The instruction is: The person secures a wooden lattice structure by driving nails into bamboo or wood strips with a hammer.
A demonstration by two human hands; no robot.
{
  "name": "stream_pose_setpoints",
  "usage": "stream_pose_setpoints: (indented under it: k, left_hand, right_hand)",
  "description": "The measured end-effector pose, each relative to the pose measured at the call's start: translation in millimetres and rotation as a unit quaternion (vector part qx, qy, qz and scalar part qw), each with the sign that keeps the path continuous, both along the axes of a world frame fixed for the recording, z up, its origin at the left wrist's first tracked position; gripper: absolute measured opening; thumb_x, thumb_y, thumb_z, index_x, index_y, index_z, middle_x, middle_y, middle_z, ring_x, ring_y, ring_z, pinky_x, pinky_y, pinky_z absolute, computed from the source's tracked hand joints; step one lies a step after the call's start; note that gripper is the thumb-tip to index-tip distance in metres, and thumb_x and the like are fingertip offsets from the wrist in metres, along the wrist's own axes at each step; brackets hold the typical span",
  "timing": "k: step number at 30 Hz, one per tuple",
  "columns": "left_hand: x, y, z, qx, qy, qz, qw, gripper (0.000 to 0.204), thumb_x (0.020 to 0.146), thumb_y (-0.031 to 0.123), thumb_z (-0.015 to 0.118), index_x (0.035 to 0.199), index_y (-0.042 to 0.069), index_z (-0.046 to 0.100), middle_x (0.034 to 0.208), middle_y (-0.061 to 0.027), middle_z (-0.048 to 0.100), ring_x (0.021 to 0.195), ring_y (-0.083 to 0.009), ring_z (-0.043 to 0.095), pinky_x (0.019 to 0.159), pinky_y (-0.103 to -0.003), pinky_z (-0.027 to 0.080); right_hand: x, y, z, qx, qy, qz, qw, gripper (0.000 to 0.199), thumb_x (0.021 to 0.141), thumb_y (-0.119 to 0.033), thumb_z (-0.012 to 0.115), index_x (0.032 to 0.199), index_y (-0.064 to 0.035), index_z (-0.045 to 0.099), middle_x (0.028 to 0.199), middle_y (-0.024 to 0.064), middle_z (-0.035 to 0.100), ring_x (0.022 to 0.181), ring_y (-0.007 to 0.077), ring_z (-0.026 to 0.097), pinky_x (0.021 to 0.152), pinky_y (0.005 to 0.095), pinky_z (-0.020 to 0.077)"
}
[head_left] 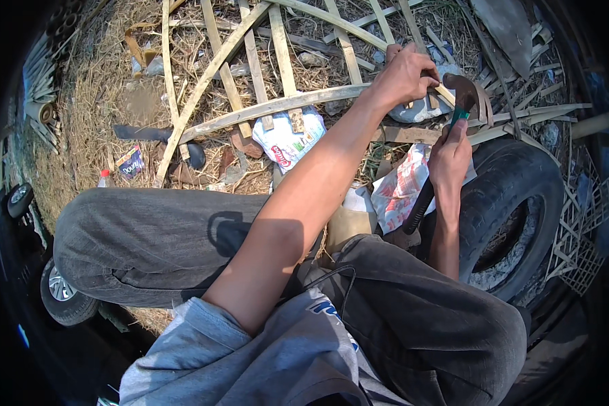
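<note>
My left hand point(406, 76) reaches across to the upper right. Its fingers are pinched together at the bamboo lattice; whatever is between them is too small to make out. Just beside the fingertips is the pale end of a bamboo slat point(444, 95). My right hand point(450, 159) grips a claw hammer point(423, 206) by its black handle, which has a green part near the head. The hammer's brown metal head is raised close to the left fingertips. A long curved slat point(271, 110) of the lattice runs left from under my left wrist.
A tyre point(548, 177) lies at my right, with thin bamboo strips and a plastic grid point(584, 273) beyond it. A dark-bladed knife point(141, 132) rests on the dry grass at left. Plastic wrappers point(291, 139) lie under the lattice. A vehicle wheel point(62, 292) stands far left.
</note>
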State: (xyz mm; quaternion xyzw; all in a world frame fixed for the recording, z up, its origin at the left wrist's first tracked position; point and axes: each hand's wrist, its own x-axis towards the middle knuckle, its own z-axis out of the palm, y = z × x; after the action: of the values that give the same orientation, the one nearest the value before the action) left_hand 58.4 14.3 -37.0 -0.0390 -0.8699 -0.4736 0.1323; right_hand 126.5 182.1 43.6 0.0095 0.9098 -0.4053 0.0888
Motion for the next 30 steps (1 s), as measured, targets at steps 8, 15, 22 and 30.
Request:
stream_pose_setpoints:
  k: [8, 15, 22, 30]
  left_hand:
    - [4, 0, 4, 0.011, -0.020, -0.003, 1.000, 0.011, 0.074, 0.020, 0.080, 0.083, 0.014, 0.080, 0.089, -0.0023, 0.075, 0.105, -0.0236, 0.059, 0.104, -0.042, 0.031]
    - [6, 0, -3, 0.001, 0.003, 0.006, 1.000, 0.013, 0.074, 0.022, 0.082, 0.084, 0.015, 0.080, 0.087, -0.0031, 0.074, 0.100, -0.0248, 0.060, 0.100, -0.043, 0.034]
    - [4, -2, -2, 0.007, 0.021, 0.003, 1.000, 0.011, 0.075, 0.021, 0.082, 0.084, 0.015, 0.080, 0.084, -0.0029, 0.074, 0.094, -0.0251, 0.059, 0.096, -0.043, 0.036]
    - [1, 6, -4, 0.001, 0.005, -0.008, 1.000, 0.011, 0.076, 0.023, 0.082, 0.085, 0.016, 0.081, 0.084, -0.0014, 0.074, 0.097, -0.0237, 0.060, 0.096, -0.044, 0.034]
  right_hand:
    - [-8, 14, -3, -0.017, 0.015, 0.006, 1.000, 0.060, 0.109, -0.055, 0.032, 0.078, -0.0076, 0.049, 0.056, -0.0036, 0.039, 0.045, 0.0073, 0.037, 0.042, 0.0266, 0.0271]
    - [0, 2, 8, -0.036, -0.015, 0.006, 0.999, 0.065, 0.112, -0.045, 0.029, 0.072, 0.0019, 0.050, 0.058, 0.0064, 0.044, 0.055, 0.0177, 0.041, 0.053, 0.0397, 0.0330]
    - [3, 9, 8, -0.120, -0.045, -0.043, 0.991, 0.059, 0.109, -0.057, 0.032, 0.080, -0.0082, 0.050, 0.056, -0.0037, 0.039, 0.043, 0.0067, 0.035, 0.041, 0.0263, 0.0265]
    - [5, 10, 26, -0.201, -0.067, -0.122, 0.970, 0.063, 0.107, -0.061, 0.034, 0.078, -0.0071, 0.050, 0.055, -0.0043, 0.040, 0.045, 0.0066, 0.035, 0.041, 0.0256, 0.0251]
